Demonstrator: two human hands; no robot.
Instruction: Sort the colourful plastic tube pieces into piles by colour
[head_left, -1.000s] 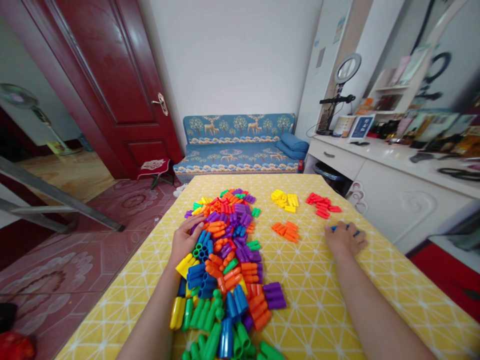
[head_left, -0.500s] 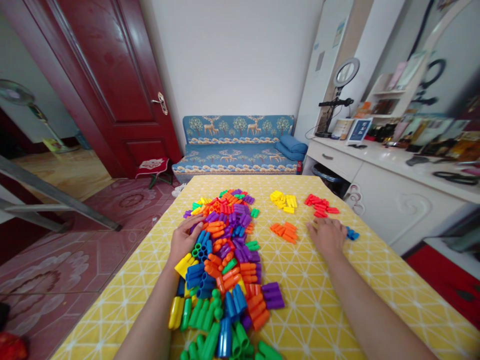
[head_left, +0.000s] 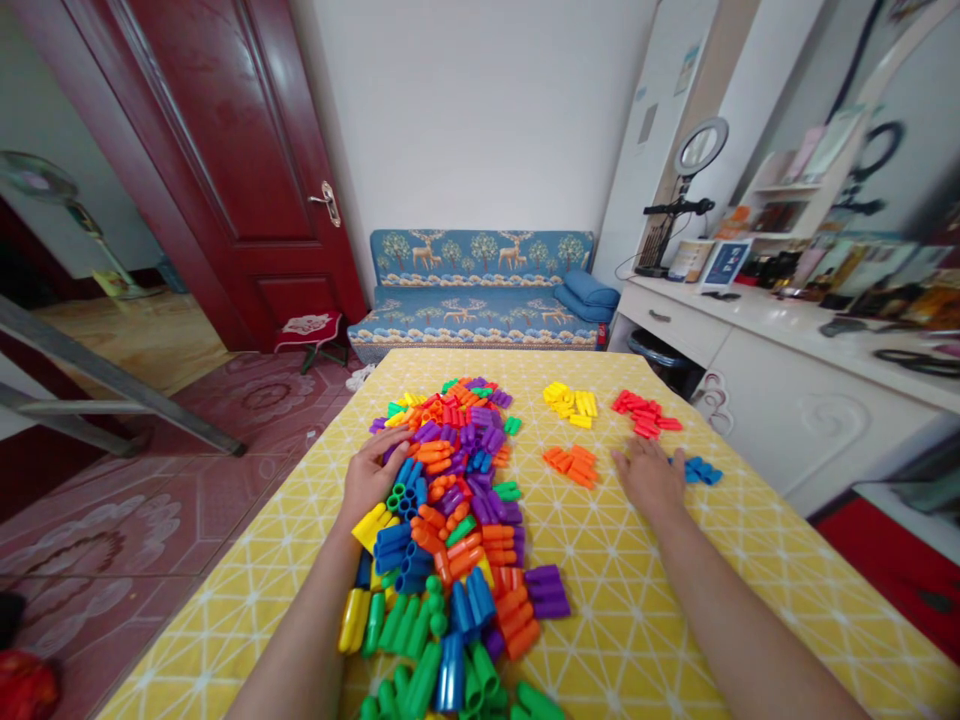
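A large mixed pile of colourful plastic tube-shaped building blocks (head_left: 472, 435) covers the left half of the table. At its left edge lies my left hand (head_left: 373, 475), palm down with the fingers stretched over the nearest blocks, touching the pile. My right hand (head_left: 651, 478) is palm down over the cloth, fingers apart, with nothing visible in it. It lies between a small group of orange blocks (head_left: 571, 465) and one of blue blocks (head_left: 703, 470). Just beyond it are red blocks (head_left: 645, 413); yellow blocks (head_left: 570, 402) lie further back, left of the red ones.
A yellow patterned cloth covers the table (head_left: 600, 590). Behind it stands a blue sofa (head_left: 480, 300). To the right is a white dresser (head_left: 780, 390) with bottles and a ring light (head_left: 701, 147). A red stool (head_left: 309, 328) stands near the door at left.
My right hand has shifted slightly left, so more of the blue blocks shows beside it. My left hand stays at the pile's edge. The view has moved a little.
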